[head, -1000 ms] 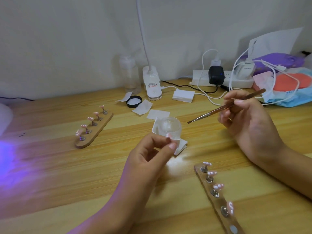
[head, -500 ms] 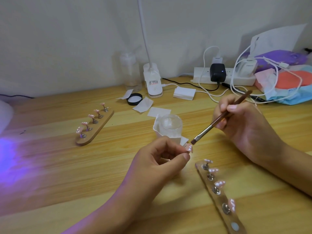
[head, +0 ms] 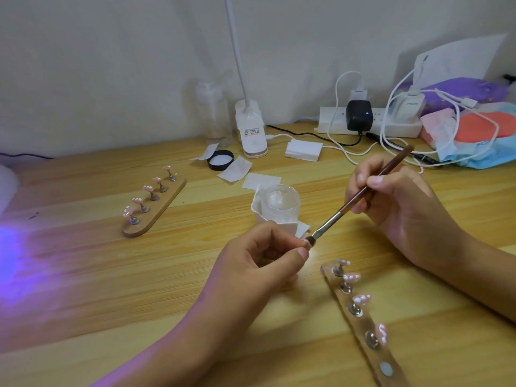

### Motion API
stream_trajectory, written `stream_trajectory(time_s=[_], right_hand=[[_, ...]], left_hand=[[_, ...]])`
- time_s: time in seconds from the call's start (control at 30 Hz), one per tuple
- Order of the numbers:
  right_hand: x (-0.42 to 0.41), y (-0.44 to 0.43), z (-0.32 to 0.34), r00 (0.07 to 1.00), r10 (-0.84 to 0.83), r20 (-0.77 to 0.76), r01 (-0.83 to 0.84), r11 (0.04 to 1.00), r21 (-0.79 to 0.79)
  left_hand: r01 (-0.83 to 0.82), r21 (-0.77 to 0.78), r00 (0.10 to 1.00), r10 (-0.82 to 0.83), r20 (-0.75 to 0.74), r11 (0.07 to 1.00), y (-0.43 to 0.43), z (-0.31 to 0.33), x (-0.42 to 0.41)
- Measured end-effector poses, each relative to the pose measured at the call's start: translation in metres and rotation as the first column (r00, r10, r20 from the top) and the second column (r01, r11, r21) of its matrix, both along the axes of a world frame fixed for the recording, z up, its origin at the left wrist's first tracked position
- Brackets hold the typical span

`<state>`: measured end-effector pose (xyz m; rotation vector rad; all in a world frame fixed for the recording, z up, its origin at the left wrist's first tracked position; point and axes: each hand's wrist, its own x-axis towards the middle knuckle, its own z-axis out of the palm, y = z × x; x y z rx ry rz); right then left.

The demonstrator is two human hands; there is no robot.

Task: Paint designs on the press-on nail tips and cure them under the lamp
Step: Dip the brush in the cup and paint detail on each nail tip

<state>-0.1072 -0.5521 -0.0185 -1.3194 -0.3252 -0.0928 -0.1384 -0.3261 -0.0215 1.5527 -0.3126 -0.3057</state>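
Little of the nail tip [head: 306, 242] shows: your left hand [head: 259, 263] pinches it between thumb and fingertips, and the brush [head: 360, 195] gripped in your right hand [head: 396, 202] touches it. A glass jar [head: 282, 202] stands just behind, and the near holder [head: 363, 324] runs off the bottom edge.

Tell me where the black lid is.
In the head view, the black lid lies toward the back of the desk, left of centre, just in front of the clear bottle and left of the white lamp base.
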Motion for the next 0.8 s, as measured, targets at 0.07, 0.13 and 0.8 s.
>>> stream_trajectory(time_s=[0.07,0.13,0.8], right_hand=[[-0.0003,-0.0002,-0.0001,1.000,-0.017,0.012,0.017,1.000,-0.010],[-0.0006,-0.0005,-0.0001,0.998,-0.044,0.035,0.045,0.999,-0.020],[-0.0008,0.0019,0.0001,0.998,-0.053,0.019,0.052,0.997,0.050]], left_hand=[[0.016,-0.019,1.000,-0.016,-0.010,1.000,0.0002,0.0007,-0.0006],[0.018,-0.031,1.000,-0.018,-0.016,0.999,0.0001,0.0003,-0.0005],[-0.026,-0.045,0.998,0.024,-0.052,0.999,0.0006,0.0024,0.0011]])
